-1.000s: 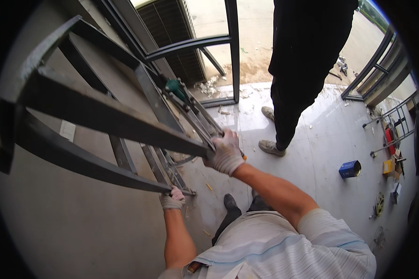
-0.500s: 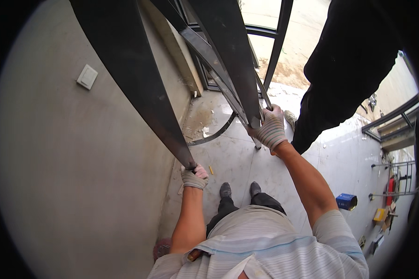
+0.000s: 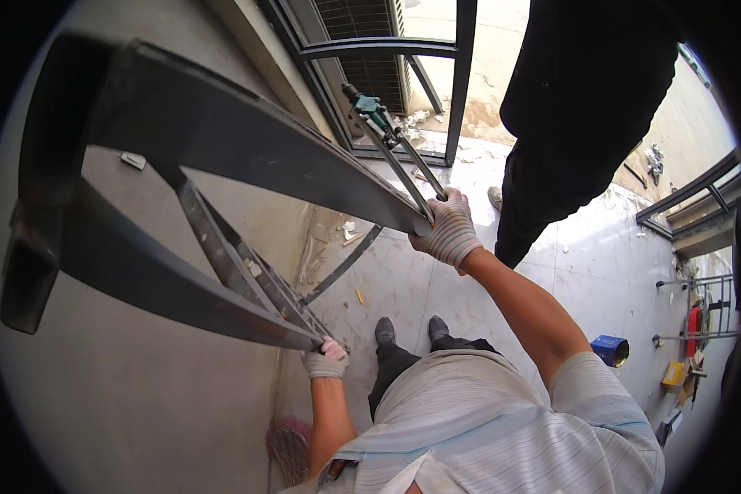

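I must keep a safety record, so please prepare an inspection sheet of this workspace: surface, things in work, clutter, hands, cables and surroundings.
Surface: pale floor, scraps strewn near the wall.
Job's things: dark metal frame, held up; thin rods with a green fitting at the top.
Clutter: yellow stick; blue tin, yellow box and a red item at right.
Hands: both gloved; left hand closed on the frame; right hand closed on it too, against the rods.
Cables: nothing seen.
Surroundings: another person in dark trousers close ahead; metal-framed opening beyond.
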{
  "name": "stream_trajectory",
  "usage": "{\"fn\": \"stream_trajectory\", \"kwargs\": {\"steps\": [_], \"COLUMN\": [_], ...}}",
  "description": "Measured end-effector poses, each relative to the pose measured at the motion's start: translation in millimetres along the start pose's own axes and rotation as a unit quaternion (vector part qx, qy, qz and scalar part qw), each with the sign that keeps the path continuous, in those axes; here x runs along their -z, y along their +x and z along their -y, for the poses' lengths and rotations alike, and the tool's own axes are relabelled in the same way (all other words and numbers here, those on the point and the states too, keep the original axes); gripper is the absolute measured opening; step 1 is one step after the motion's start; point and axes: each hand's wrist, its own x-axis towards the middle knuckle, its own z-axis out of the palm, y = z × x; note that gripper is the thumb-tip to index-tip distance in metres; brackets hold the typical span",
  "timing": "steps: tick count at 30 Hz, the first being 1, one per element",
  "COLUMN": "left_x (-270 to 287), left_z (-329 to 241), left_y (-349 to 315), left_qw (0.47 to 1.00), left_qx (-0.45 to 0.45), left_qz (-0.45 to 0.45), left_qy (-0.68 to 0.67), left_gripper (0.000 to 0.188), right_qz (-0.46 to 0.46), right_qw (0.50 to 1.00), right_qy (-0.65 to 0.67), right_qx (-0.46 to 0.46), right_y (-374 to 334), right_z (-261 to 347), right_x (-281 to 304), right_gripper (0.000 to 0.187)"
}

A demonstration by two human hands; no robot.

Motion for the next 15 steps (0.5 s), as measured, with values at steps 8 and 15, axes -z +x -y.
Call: {"fn": "stream_trajectory", "kwargs": {"steps": [8,15], "left_x": [77,47], "left_z": [-35,-26], "left_y": [-71,-88], "left_qw": [0.998,1.0], "left_qx": [-0.041,-0.012], "left_qz": [0.044,0.02], "left_qy": [0.033,0.016], "left_gripper": [0.04,0.055], "right_qz": [0.062,0.029], "right_qw": [0.997,0.998], "right_qy": [0.051,0.058], "right_qx": [0.002,-0.026], "right_y": [-23,-37], "right_z": [8,22], "right_x": [-12,-13], "right_gripper": [0.058,0.053]}}
